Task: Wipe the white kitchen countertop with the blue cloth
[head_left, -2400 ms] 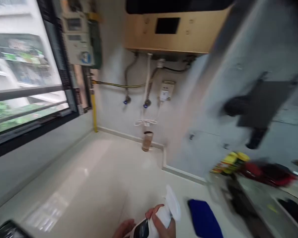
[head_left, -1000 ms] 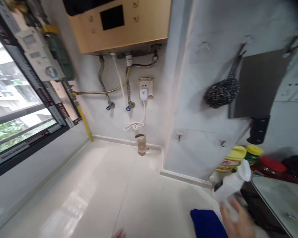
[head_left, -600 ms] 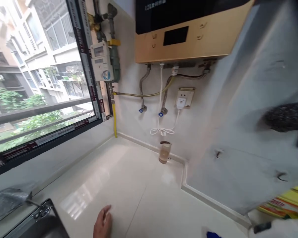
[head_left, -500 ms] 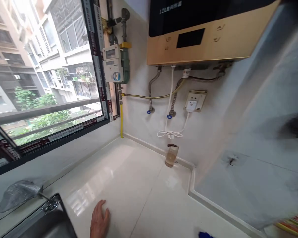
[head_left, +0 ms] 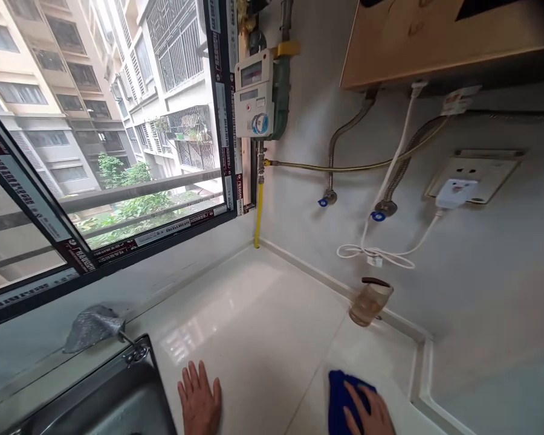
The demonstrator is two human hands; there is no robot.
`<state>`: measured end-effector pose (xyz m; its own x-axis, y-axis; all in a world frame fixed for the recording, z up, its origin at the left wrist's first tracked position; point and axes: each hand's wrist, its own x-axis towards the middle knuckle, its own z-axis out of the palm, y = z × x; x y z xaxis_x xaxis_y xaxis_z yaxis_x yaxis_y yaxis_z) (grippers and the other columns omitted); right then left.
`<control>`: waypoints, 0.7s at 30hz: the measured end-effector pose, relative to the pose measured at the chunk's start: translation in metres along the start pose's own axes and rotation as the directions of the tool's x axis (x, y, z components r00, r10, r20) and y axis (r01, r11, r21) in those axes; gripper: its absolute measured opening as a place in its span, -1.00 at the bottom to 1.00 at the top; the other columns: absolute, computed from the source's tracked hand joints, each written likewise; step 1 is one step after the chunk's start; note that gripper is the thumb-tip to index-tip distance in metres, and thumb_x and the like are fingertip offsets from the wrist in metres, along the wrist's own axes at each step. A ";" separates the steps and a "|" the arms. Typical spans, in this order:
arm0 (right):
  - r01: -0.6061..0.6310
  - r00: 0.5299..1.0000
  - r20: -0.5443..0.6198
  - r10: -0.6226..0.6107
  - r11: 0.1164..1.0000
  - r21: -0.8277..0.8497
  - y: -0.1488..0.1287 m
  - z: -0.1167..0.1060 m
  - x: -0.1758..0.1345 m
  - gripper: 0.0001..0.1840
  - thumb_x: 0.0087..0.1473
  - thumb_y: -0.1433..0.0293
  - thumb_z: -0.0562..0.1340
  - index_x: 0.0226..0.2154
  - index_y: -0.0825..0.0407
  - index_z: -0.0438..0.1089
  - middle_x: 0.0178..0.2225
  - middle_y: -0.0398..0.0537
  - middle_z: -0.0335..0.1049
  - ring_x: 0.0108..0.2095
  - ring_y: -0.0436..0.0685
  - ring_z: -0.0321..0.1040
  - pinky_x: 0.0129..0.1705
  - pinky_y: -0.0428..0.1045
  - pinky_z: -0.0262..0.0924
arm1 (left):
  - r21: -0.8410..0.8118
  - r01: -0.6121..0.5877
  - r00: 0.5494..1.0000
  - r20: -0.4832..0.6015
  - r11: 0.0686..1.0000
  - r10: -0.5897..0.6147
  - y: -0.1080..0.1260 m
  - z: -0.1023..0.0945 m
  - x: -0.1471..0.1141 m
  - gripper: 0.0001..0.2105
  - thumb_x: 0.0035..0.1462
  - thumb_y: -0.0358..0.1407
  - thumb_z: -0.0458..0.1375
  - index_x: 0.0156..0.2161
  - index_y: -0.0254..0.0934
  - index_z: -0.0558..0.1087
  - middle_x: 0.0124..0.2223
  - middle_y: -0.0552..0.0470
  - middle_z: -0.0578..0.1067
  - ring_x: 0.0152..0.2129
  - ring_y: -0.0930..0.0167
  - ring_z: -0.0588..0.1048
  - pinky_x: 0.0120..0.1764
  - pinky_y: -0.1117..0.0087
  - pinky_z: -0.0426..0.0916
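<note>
My left hand (head_left: 200, 403) lies flat, palm down, fingers spread on the white countertop (head_left: 249, 314), just right of the steel sink (head_left: 95, 405). My right hand (head_left: 367, 414) presses on a blue cloth (head_left: 342, 396) that lies on the countertop at the bottom edge of the view. Both wrists are cut off by the frame. A small glass jar (head_left: 369, 301) with a dark lid stands against the back wall, beyond the cloth.
A grey rag (head_left: 93, 326) lies on the ledge by the sink's tap fitting. A window (head_left: 104, 133) fills the left side. On the wall hang a gas meter (head_left: 258, 93), hoses with blue valves, a socket (head_left: 474, 175) with a white plug, and a gold water heater (head_left: 435, 36).
The white spray bottle left my hands and is out of view. My right hand now rests on the blue cloth, my left hand lies flat by the sink. The view swung left and down.
</note>
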<state>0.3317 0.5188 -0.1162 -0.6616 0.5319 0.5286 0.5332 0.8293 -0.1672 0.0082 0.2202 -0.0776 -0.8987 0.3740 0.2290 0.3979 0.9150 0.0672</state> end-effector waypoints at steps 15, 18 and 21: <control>-0.361 0.929 0.002 0.370 0.909 -0.207 -0.108 0.109 0.202 -0.36 0.29 0.24 -0.13 0.24 0.27 0.20 0.29 0.53 0.01 0.24 0.53 0.03 0.20 0.48 -0.11 | -0.073 -0.009 0.999 -0.034 0.997 0.007 -0.008 0.016 -0.002 -0.40 0.28 -0.13 -0.13 0.31 -0.47 0.17 0.41 -0.36 0.08 0.40 0.06 -0.17 0.34 -0.15 -0.07; -0.274 0.949 0.111 0.295 0.946 -0.173 -0.154 0.106 0.197 -0.39 0.28 0.29 -0.10 0.28 0.20 0.17 0.33 0.44 -0.02 0.27 0.49 0.02 0.26 0.45 -0.18 | -0.085 -0.017 1.000 -0.017 0.996 0.016 -0.008 0.012 -0.002 -0.40 0.28 -0.13 -0.12 0.33 -0.45 0.14 0.42 -0.34 0.05 0.40 0.07 -0.17 0.35 -0.14 -0.09; -0.184 0.948 0.244 0.204 0.978 -0.103 -0.199 0.096 0.177 -0.39 0.27 0.29 -0.07 0.32 0.08 0.09 0.38 0.29 -0.08 0.32 0.42 -0.04 0.32 0.40 -0.28 | -0.081 -0.017 1.000 -0.023 0.997 0.015 -0.006 0.008 -0.001 -0.40 0.29 -0.13 -0.13 0.32 -0.46 0.14 0.42 -0.36 0.04 0.40 0.04 -0.15 0.35 -0.13 -0.09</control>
<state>0.0574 0.4640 -0.0693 -0.6474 0.7151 0.2639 0.6969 0.6955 -0.1748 0.0053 0.2160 -0.0859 -0.8880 0.3842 0.2528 0.4267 0.8933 0.1413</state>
